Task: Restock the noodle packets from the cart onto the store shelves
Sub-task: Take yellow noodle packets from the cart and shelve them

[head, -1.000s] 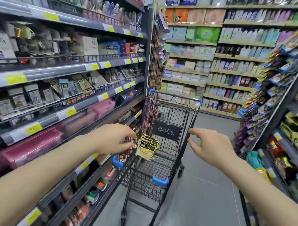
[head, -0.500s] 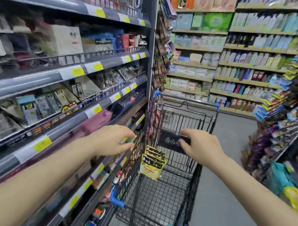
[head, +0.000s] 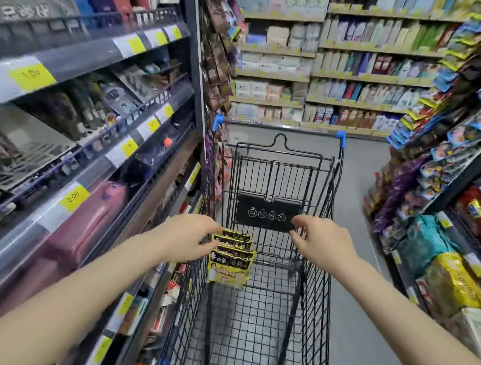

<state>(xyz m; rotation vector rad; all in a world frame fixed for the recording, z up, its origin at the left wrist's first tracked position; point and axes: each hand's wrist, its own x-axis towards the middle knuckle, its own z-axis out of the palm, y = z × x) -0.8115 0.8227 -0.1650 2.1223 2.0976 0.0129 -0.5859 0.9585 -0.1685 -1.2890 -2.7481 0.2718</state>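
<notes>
Grey floor [head: 369, 243] aisle between stocked shelving [head: 348, 76].

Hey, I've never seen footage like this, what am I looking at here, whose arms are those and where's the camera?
The camera sits on a person's head and looks forward and down, so the two bare arms are that person's own. They stand in a shop aisle behind a black wire cart. The left hand is at a stack of yellow-and-black noodle packets inside the cart; its fingertips are hidden, so a grip cannot be confirmed. The right hand reaches toward the cart, fingers loose, holding nothing. Stocked shelves with yellow price tags line both sides.
</notes>
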